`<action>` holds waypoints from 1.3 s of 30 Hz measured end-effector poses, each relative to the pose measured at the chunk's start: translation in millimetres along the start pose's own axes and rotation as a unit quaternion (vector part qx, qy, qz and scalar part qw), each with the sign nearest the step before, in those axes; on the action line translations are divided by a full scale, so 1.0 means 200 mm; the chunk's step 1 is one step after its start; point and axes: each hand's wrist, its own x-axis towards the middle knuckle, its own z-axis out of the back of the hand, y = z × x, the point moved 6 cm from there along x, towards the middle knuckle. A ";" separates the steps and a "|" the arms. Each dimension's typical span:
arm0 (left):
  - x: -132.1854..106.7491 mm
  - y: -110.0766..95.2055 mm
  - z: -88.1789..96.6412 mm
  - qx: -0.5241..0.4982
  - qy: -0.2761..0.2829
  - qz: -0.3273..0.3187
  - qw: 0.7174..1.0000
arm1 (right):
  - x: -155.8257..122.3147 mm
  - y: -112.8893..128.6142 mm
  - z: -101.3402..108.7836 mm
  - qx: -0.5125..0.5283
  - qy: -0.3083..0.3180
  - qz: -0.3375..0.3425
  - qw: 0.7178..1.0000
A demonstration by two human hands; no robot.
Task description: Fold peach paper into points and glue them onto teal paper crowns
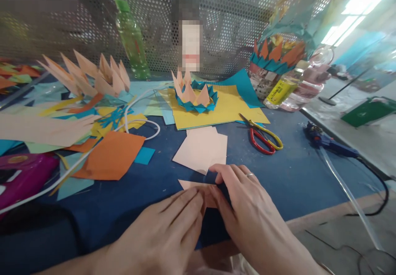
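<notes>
Close to the table's front edge, a small peach paper piece lies under both hands, partly hidden by them. My left hand presses its closed fingers onto the paper's near side. My right hand, with a ring on one finger, is curled, its thumb stretched to the same paper beside the left fingertips. Just beyond are several pale peach paper sheets in a loose overlapping pile. Scissors with one red and one yellow handle lie to the right of the pile.
A teal and peach paper flower sits on yellow sheets. Orange paper, a white cable and a purple device lie left. At right are a glue gun and bottles. A green bottle stands behind.
</notes>
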 end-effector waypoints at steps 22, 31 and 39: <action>-0.06 -0.03 -0.11 -0.047 -0.009 -0.035 0.998 | -0.15 0.00 0.03 0.089 0.112 0.083 0.986; 0.00 -0.01 -0.02 -0.044 -0.037 -0.029 0.998 | -0.13 -0.01 0.09 0.073 0.070 0.195 0.976; -0.05 -0.06 0.02 -0.015 -0.112 -0.061 0.992 | -0.05 -0.06 0.06 0.170 0.120 0.258 0.943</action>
